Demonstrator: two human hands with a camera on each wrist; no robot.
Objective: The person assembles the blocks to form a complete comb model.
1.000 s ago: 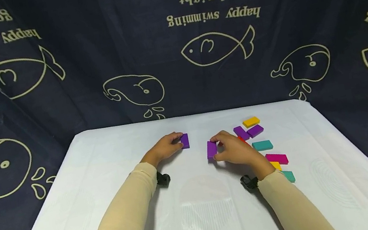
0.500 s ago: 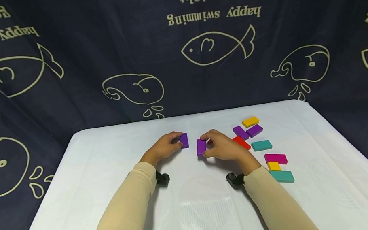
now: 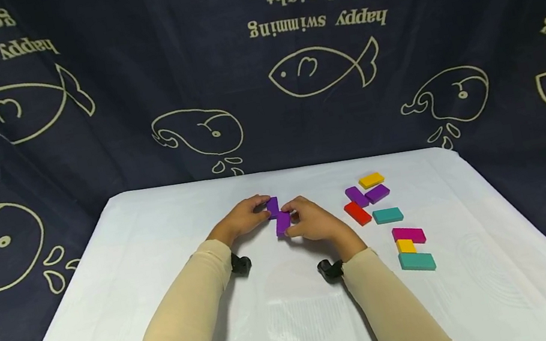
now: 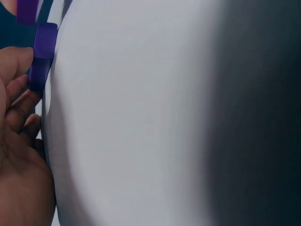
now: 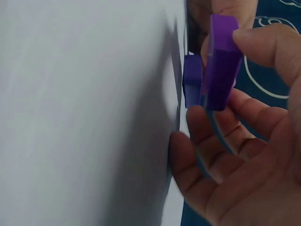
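My left grip (image 3: 244, 217) has the first purple block (image 3: 272, 205) pinched between thumb and fingers, low against the white counter (image 3: 165, 214); that looks like a steadying hold, there to stop it sliding. My right grip (image 3: 315, 221) is narrow round the second purple block (image 3: 283, 225), thumb at its near end, finger at its far end, and it hangs raised off the counter, higher than its mate. Holding it by the ends keeps its long left side bare, probably so no fingertip wedges in between. From above, its far left corner meets the first one's near right corner; whether they truly touch, I cannot tell.

Off to my right, the loose ones: a yellow block (image 3: 371, 180) at the back, two more purple blocks (image 3: 357, 197) angled together, a red block (image 3: 357, 213) slanting just nearer, a teal block (image 3: 387, 215) beside it. Closer to me, a magenta block (image 3: 409, 235), a smaller-looking yellow piece (image 3: 405, 246) and another teal block (image 3: 417, 261) bunch up, seemingly parked aside to leave my hands room.
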